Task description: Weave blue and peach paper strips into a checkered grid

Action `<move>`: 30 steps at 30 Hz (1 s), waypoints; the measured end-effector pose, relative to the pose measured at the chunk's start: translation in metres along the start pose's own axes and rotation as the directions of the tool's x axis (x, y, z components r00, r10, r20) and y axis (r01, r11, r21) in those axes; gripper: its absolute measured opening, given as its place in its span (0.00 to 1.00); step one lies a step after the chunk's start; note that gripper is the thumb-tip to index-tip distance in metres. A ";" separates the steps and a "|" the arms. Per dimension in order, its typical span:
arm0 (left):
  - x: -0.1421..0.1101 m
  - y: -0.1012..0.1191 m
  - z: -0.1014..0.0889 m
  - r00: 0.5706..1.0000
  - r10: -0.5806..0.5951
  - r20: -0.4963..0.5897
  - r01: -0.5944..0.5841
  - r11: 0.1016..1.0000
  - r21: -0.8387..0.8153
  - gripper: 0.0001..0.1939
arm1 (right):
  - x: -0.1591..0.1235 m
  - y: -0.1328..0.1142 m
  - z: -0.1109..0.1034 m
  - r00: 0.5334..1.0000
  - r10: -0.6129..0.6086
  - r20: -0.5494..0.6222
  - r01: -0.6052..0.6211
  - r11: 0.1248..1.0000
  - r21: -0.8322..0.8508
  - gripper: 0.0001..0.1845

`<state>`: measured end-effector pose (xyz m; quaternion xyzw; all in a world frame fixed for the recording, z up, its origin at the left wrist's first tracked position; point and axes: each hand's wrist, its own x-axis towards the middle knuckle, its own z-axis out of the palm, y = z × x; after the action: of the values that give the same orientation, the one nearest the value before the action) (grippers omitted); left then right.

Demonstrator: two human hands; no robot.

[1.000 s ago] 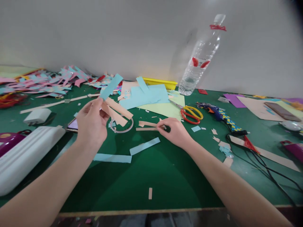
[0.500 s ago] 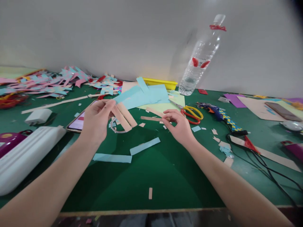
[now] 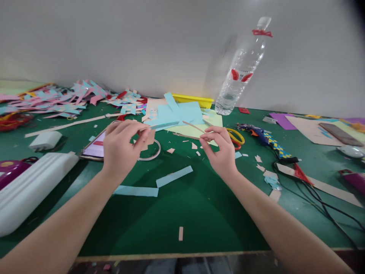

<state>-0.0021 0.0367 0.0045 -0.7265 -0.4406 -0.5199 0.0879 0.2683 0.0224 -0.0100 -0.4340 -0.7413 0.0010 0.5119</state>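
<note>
Over the green table (image 3: pixel 182 209), here's the left hand (image 3: pixel 122 144), thumb and fingertips pinched on a blue strip (image 3: pixel 167 124) and peach paper (image 3: pixel 150 139); the right hand (image 3: pixel 219 150), just as tight, nips narrow peach strips (image 3: pixel 194 126). Nearby, a white ring (image 3: pixel 159 147); beyond, a tilted bottle (image 3: pixel 242 72)!

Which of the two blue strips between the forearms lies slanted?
The blue strip on the right: it slants toward the right hand, whereas the blue strip on the left lies nearly level.

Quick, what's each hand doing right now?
Left hand: closed, pinching blue and beige paper strips.
Right hand: closed, pinching narrow beige strips between thumb and fingers.
</note>
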 end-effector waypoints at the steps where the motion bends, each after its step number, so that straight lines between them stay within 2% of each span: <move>1: 0.000 0.000 0.000 1.000 0.014 0.004 -0.014 1.000 0.017 0.05 | 0.000 -0.001 0.000 0.999 -0.047 -0.012 0.047 0.999 -0.021 0.04; 5: -0.003 -0.003 0.000 0.999 0.016 0.036 -0.018 0.998 0.059 0.06 | -0.002 -0.005 -0.001 0.979 -0.202 -0.019 0.200 0.977 -0.070 0.06; 11: -0.009 -0.008 0.000 0.997 0.038 0.073 -0.044 0.996 0.077 0.08 | -0.005 -0.012 -0.001 0.949 -0.313 0.039 0.315 0.945 -0.082 0.07; 15: -0.010 -0.009 -0.001 0.994 0.021 0.104 -0.030 0.996 0.084 0.08 | -0.006 -0.015 -0.001 0.942 -0.333 0.040 0.335 0.934 -0.121 0.06; 20: -0.009 -0.006 -0.001 0.990 0.048 0.136 -0.062 0.993 0.097 0.07 | -0.006 -0.017 -0.001 0.925 -0.379 0.001 0.378 0.922 -0.081 0.08; 24: -0.008 -0.005 0.000 0.988 0.079 0.136 -0.094 0.989 0.110 0.06 | -0.006 -0.017 -0.001 0.940 -0.341 0.022 0.341 0.933 -0.114 0.07; 30: -0.007 -0.002 0.001 0.987 -0.006 0.161 0.007 1.000 -0.008 0.04 | -0.006 -0.017 0.000 0.935 -0.351 0.048 0.354 0.931 -0.088 0.06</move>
<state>-0.0038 0.0346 -0.0026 -0.7650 -0.4464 -0.4618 0.0475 0.2582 0.0080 -0.0071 -0.3180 -0.8142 -0.1195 0.4708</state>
